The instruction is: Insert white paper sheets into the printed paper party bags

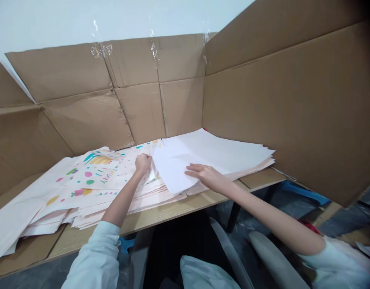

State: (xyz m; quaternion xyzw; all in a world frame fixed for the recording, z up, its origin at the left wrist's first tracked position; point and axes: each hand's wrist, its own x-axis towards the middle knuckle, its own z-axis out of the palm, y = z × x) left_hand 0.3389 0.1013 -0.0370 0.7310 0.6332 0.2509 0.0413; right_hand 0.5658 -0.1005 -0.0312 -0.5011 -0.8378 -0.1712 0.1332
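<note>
A white paper sheet lies tilted over a stack of white sheets, its near corner reaching toward the table edge. My left hand is closed at the sheet's left edge, its fingertips partly hidden, and seems to pinch it. Flat on the right side of the same sheet rests my right hand, fingers stretched out. To the left spreads a pile of printed sheets with colourful shapes, gifts and partly legible "BIRTHDAY" lettering. Their near edges are uneven and fanned out.
Taped cardboard panels stand along the back, and a tall cardboard wall closes off the right. The wooden table ends just before my lap. Below it are a chair armrest and blue plastic.
</note>
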